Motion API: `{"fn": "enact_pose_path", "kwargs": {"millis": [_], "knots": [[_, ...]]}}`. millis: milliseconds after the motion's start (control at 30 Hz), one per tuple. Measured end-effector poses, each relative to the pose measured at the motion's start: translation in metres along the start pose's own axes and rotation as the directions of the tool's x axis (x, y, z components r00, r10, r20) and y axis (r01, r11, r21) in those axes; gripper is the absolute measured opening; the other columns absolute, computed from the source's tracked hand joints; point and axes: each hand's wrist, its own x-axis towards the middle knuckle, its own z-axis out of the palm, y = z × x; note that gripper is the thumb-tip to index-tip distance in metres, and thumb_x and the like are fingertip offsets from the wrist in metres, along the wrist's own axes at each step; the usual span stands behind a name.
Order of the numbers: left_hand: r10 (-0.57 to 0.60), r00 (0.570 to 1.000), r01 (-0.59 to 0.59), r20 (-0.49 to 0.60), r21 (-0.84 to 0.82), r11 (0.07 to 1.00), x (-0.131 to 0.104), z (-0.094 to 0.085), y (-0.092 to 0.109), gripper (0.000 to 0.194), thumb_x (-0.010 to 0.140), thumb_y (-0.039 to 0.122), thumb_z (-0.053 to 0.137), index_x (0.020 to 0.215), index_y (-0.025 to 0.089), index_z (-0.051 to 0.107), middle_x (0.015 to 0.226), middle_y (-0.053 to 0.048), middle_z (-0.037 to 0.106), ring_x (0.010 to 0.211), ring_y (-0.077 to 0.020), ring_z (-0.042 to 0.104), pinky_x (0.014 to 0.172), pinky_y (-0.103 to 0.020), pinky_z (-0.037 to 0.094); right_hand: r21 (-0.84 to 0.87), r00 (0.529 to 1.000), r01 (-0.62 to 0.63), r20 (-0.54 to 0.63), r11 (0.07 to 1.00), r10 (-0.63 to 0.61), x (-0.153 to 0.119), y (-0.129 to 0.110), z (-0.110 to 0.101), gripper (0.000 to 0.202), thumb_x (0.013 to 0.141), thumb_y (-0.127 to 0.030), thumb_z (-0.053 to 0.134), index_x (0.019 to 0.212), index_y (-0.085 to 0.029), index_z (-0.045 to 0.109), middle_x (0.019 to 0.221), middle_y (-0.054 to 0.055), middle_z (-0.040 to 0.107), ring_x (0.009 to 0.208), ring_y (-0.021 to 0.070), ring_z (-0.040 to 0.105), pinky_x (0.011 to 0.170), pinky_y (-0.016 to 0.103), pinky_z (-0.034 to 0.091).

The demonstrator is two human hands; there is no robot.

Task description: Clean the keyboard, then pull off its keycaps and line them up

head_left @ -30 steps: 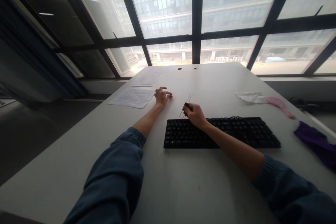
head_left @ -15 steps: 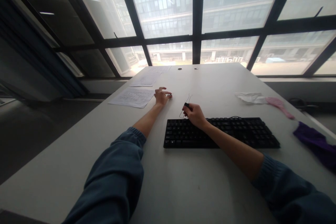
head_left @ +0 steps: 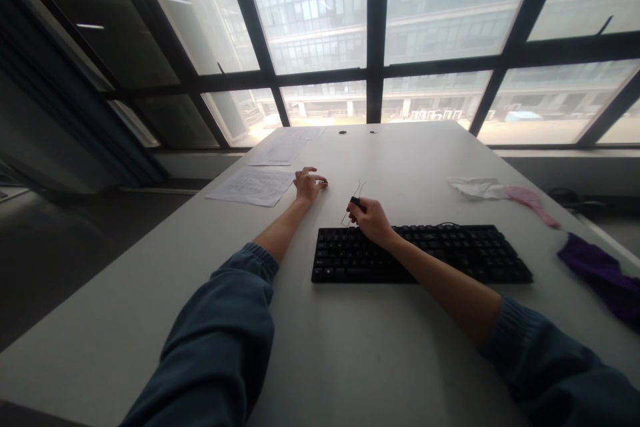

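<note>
Between the thumb and a finger of my left hand (head_left: 310, 183) is a small black piece (head_left: 325, 181), too small to make out well. This hand is beside a sheet of paper on the white table. My right hand (head_left: 370, 215) grips the black handle of a wire keycap puller (head_left: 355, 200); its thin wires stick out above and below the fingers. That hand is over the upper left part of a black keyboard (head_left: 465, 257), whose middle keys are partly hidden by my forearm. Whether the lower wires touch a key, I cannot tell.
Written sheets of paper (head_left: 253, 187) lie along the table's left side. To the right are a crumpled white cloth or tissue (head_left: 475, 188), a pink object with a handle (head_left: 533, 205) and a purple cloth (head_left: 597, 273). Windows (head_left: 325, 20) stand behind the table's far edge.
</note>
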Motion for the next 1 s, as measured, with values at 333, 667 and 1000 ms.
{"fn": "enact_pose_path", "kwargs": {"millis": [333, 667, 1000], "knots": [[-0.002, 0.999, 0.001, -0.033, -0.025, 1.0, -0.001, -0.002, 0.002, 0.018, 0.08, 0.036, 0.076, 0.097, 0.032, 0.078, 0.132, -0.005, 0.058, 0.123, -0.033, 0.044, 0.099, -0.047, 0.041, 0.027, 1.0, 0.024, -0.006, 0.999, -0.024, 0.0, 0.001, -0.001, 0.024, 0.086, -0.035, 0.057, 0.075, -0.015, 0.065, 0.062, 0.003, 0.064, 0.057, 0.0146, 0.06, 0.054, 0.025, 0.046], [-0.053, 0.965, 0.01, -0.256, -0.166, 0.986, -0.007, -0.038, 0.031, 0.034, 0.1, 0.03, 0.04, 0.107, 0.021, 0.072, 0.116, -0.008, 0.067, 0.116, -0.0241, 0.053, 0.105, -0.038, 0.034, 0.15, 0.995, 0.071, -0.079, 0.986, -0.059, 0.002, -0.001, -0.001, 0.029, 0.085, -0.043, 0.059, 0.08, -0.015, 0.064, 0.065, 0.003, 0.064, 0.057, 0.0139, 0.059, 0.054, 0.025, 0.046], [0.274, 0.962, -0.264, -0.018, -0.335, 0.905, -0.099, -0.075, 0.072, 0.024, 0.096, 0.029, 0.05, 0.097, 0.023, 0.074, 0.103, -0.004, 0.071, 0.105, -0.022, 0.06, 0.101, -0.038, 0.041, 0.01, 0.993, 0.122, -0.004, 0.992, -0.122, -0.003, -0.01, -0.02, 0.021, 0.088, -0.034, 0.057, 0.081, -0.017, 0.065, 0.063, 0.001, 0.064, 0.056, 0.0138, 0.057, 0.056, 0.025, 0.043]]}}
